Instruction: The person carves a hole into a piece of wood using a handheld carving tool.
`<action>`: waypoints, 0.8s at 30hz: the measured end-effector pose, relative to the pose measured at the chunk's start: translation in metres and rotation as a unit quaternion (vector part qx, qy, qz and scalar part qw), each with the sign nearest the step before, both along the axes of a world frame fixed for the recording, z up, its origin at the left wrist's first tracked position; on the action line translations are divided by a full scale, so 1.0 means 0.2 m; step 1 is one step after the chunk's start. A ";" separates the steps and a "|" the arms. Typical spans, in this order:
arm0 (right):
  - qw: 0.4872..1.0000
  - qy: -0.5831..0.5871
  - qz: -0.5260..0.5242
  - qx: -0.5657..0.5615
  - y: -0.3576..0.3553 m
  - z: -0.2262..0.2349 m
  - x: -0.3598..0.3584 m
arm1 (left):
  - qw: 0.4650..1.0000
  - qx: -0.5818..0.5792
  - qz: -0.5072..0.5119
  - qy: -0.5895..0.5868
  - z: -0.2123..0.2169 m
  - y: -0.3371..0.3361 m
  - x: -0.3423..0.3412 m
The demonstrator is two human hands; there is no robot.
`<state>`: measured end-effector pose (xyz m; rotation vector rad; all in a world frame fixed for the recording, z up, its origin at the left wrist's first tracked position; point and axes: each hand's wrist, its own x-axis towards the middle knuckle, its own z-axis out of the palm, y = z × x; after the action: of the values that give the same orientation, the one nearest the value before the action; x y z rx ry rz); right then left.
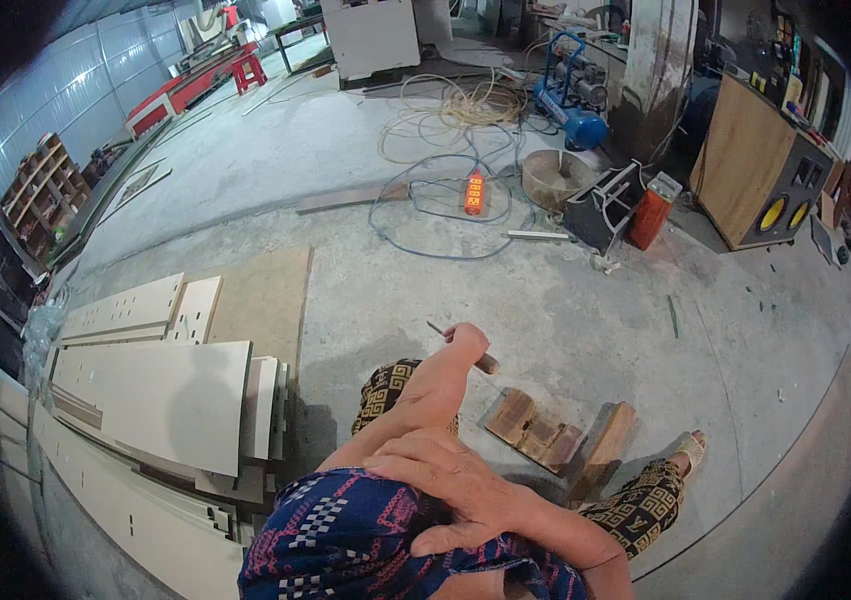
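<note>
My left hand [466, 343], its arm stretched forward over the floor, is closed around a thin tool with a wooden handle [488, 364]. The tool's narrow metal end [434, 327] sticks out beyond the fingers; its exact kind is unclear. My right hand [460, 490] lies across my left upper arm and the blue patterned sleeve [345, 520], fingers extended and thumb apart. To the right of the left hand, notched wooden blocks [533, 430] rest on the concrete beside a longer wooden block [602, 450].
Stacked cream panels [165, 395] occupy the left side. Ahead lie an orange power strip [473, 193], a coiled hose [455, 110] and a blue air compressor [573, 105]. A red can [653, 212] and a wooden speaker cabinet [760, 165] stand at right. A large sheet [785, 485] lies nearer.
</note>
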<state>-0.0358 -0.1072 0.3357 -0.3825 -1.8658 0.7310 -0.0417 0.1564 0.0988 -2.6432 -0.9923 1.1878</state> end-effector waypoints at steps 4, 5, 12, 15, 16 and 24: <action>0.990 -0.065 0.068 -0.105 -0.03 0.06 0.09 | 1.000 -0.012 0.004 0.013 0.01 -0.01 0.03; 0.990 -0.065 0.070 -0.104 -0.04 0.07 0.09 | 1.000 -0.008 0.008 0.004 0.00 0.00 0.01; 0.999 -0.021 0.022 -0.037 -0.07 0.03 0.02 | 1.000 0.001 0.008 -0.002 0.01 -0.01 0.03; 0.998 -0.010 0.048 -0.043 -0.08 0.05 0.02 | 0.999 0.021 0.040 -0.007 -0.02 -0.01 0.02; 0.996 -0.022 0.062 -0.054 -0.08 0.06 0.03 | 0.999 0.022 0.043 -0.006 -0.03 -0.01 0.01; 0.994 -0.088 0.046 -0.041 -0.08 0.09 0.08 | 0.999 0.033 0.024 0.004 -0.03 -0.03 0.04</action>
<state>-0.0203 -0.1241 0.3529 -0.4287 -2.0337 0.8617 -0.0327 0.1511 0.0927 -2.5767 -1.0801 1.1517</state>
